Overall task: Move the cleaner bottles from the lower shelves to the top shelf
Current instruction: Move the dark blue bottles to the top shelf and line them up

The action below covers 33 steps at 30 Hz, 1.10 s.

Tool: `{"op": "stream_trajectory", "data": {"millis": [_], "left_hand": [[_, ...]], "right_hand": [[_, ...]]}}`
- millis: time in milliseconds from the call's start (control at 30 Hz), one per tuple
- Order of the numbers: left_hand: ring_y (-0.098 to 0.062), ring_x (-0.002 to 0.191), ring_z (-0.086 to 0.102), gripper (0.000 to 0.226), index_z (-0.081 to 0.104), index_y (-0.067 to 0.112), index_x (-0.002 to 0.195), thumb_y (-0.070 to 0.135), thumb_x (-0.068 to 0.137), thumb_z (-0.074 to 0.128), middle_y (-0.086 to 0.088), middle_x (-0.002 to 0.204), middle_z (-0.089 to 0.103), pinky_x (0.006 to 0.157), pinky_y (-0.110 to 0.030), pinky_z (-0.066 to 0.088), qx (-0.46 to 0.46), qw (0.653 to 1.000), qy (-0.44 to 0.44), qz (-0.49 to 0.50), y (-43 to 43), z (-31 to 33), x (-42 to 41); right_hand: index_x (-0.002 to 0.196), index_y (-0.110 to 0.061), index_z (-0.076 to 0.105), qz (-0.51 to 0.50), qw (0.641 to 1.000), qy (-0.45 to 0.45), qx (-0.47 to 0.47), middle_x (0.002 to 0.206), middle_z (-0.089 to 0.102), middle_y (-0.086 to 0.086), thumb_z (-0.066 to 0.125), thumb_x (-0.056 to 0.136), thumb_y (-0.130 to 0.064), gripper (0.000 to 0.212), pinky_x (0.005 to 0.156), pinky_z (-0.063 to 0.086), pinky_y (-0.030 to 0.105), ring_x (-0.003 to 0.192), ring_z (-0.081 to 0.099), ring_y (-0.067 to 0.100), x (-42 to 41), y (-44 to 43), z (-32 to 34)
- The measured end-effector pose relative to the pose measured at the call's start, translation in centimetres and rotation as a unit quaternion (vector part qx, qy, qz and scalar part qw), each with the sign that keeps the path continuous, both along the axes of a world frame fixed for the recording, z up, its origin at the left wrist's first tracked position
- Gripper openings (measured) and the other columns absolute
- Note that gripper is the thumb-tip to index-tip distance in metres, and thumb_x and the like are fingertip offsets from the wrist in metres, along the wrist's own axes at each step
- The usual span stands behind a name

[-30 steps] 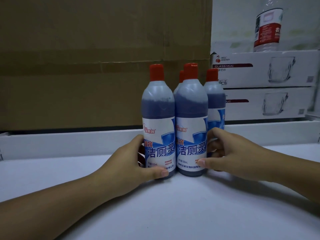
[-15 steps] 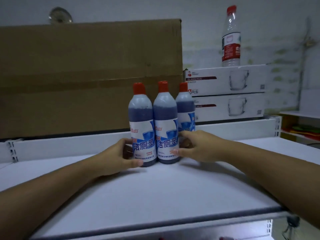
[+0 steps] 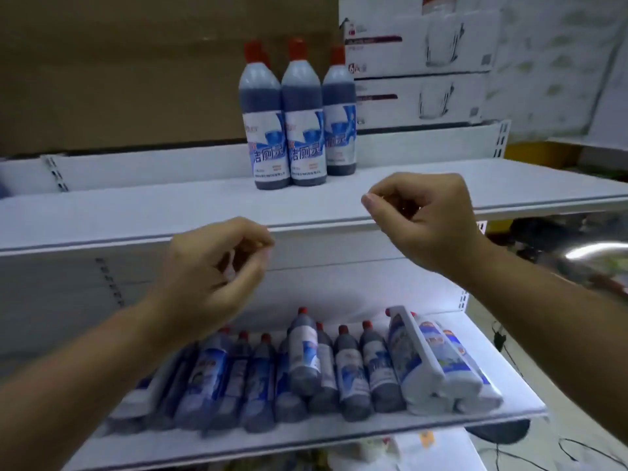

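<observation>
Three cleaner bottles (image 3: 299, 113) with red caps and blue-and-white labels stand upright in a tight cluster on the top shelf (image 3: 136, 212), upper centre of the frame, with a fourth red cap just visible behind the leftmost one. In front of them, both of the person's hands hang empty in mid-air at centre frame, apart from the bottles. The left hand (image 3: 210, 270) has its fingers loosely curled, fingertips drawn toward the thumb and gripping nothing; the right hand (image 3: 424, 215), slightly higher, is curled the same way, thumb and forefinger nearly meeting around no object. On the lower shelf (image 3: 339, 433), across the bottom of the frame, a crowded row of more cleaner bottles (image 3: 306, 365) stands, blurred. A large cardboard box (image 3: 136, 69) fills the upper left, and stacked white glass mug boxes (image 3: 421, 59) sit upper right.
</observation>
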<state>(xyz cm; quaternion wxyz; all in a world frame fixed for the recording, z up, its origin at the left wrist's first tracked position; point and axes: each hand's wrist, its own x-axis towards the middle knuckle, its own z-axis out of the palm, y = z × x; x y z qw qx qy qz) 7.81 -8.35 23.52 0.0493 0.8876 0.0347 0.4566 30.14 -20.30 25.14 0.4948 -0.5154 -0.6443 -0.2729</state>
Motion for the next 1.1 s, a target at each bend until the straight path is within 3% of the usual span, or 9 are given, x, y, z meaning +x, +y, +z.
{"op": "stream_trajectory", "data": {"millis": [67, 167, 333, 433, 500, 600, 767, 900, 1100], "left_hand": [[-0.001, 0.053, 0.048, 0.01, 0.062, 0.024, 0.084, 0.027, 0.083, 0.053, 0.021, 0.06, 0.052, 0.053, -0.006, 0.035, -0.068, 0.996, 0.059, -0.014, -1.4, -4.6, -0.1], [-0.001, 0.062, 0.057, 0.005, 0.062, 0.032, 0.085, 0.028, 0.083, 0.059, 0.021, 0.066, 0.061, 0.059, -0.009, 0.042, -0.222, 0.963, 0.151, 0.031, -1.5, -11.6, 0.8], [-0.016, 0.084, 0.062, 0.02, 0.058, 0.019, 0.1, 0.028, 0.083, 0.065, 0.003, 0.089, 0.065, 0.079, -0.033, 0.053, -0.462, 0.828, 0.264, 0.178, 2.5, -19.8, 4.4], [-0.023, 0.095, 0.058, 0.047, 0.051, 0.014, 0.114, 0.045, 0.081, 0.065, -0.004, 0.109, 0.06, 0.079, -0.031, 0.047, -0.56, 0.752, 0.279, 0.21, 4.1, -22.4, 7.1], [-0.028, 0.111, 0.055, 0.071, 0.045, 0.009, 0.129, 0.054, 0.078, 0.065, -0.011, 0.128, 0.055, 0.088, -0.031, 0.044, -0.581, 0.731, 0.269, 0.236, 4.6, -23.5, 8.8], [-0.031, 0.107, 0.057, 0.084, 0.045, 0.006, 0.13, 0.066, 0.073, 0.061, -0.014, 0.125, 0.056, 0.084, -0.033, 0.042, -0.562, 0.716, 0.293, 0.293, 5.4, -25.3, 11.1], [-0.024, 0.085, 0.052, 0.062, 0.049, 0.01, 0.117, 0.055, 0.077, 0.065, -0.007, 0.098, 0.052, 0.074, -0.032, 0.04, -0.556, 0.714, 0.302, 0.3, 5.7, -26.5, 11.8], [-0.021, 0.079, 0.052, 0.057, 0.05, 0.012, 0.116, 0.051, 0.078, 0.065, -0.005, 0.095, 0.053, 0.068, -0.032, 0.04, -0.576, 0.712, 0.28, 0.287, 5.9, -26.5, 11.3], [-0.027, 0.092, 0.058, 0.068, 0.048, 0.012, 0.121, 0.058, 0.074, 0.064, -0.008, 0.105, 0.057, 0.082, -0.037, 0.049, -0.584, 0.712, 0.275, 0.274, 5.9, -26.8, 10.7]], "right_hand": [[0.07, -0.008, 0.071, 0.025, 0.999, 0.037, -0.025, 0.053, 0.056, -0.005, 0.06, 0.082, -0.02, 0.02, 0.05, 0.036, 0.01, 0.046, 0.044, 0.001, -1.6, -1.7, -4.6], [0.069, -0.015, 0.069, -0.026, 0.97, 0.128, -0.207, 0.052, 0.059, -0.004, 0.061, 0.081, -0.028, 0.02, 0.053, 0.041, 0.019, 0.048, 0.048, 0.002, -1.7, -1.8, -12.1], [0.076, -0.021, 0.062, -0.165, 0.842, 0.197, -0.474, 0.072, 0.063, -0.001, 0.053, 0.087, -0.033, 0.019, 0.055, 0.039, 0.021, 0.069, 0.058, 0.02, 0.0, 0.1, -21.6], [0.094, -0.022, 0.057, -0.222, 0.767, 0.2, -0.568, 0.095, 0.064, 0.003, 0.05, 0.089, -0.038, 0.018, 0.069, 0.043, 0.024, 0.078, 0.055, 0.019, -0.4, 1.7, -25.5], [0.117, -0.019, 0.051, -0.254, 0.735, 0.182, -0.601, 0.115, 0.06, 0.007, 0.05, 0.089, -0.045, 0.038, 0.083, 0.05, 0.032, 0.096, 0.058, 0.023, -1.2, 2.6, -27.6], [0.137, -0.017, 0.032, -0.289, 0.725, 0.235, -0.579, 0.133, 0.045, 0.008, 0.052, 0.084, -0.055, 0.068, 0.095, 0.047, 0.039, 0.115, 0.052, 0.029, -2.3, 3.6, -29.9], [0.145, -0.017, 0.021, -0.282, 0.74, 0.329, -0.514, 0.15, 0.016, 0.005, 0.058, 0.086, -0.045, 0.075, 0.095, 0.047, 0.039, 0.12, 0.05, 0.031, -5.4, 3.4, -33.0], [0.133, -0.015, 0.04, -0.231, 0.751, 0.531, -0.317, 0.139, 0.036, 0.001, 0.063, 0.085, -0.031, 0.055, 0.095, 0.044, 0.034, 0.118, 0.049, 0.022, -6.4, 3.0, -33.8], [0.113, -0.004, 0.055, -0.182, 0.522, 0.814, -0.177, 0.108, 0.062, 0.013, 0.069, 0.081, -0.027, 0.042, 0.089, 0.051, 0.042, 0.096, 0.06, 0.03, -5.2, 4.3, -33.2]]}}
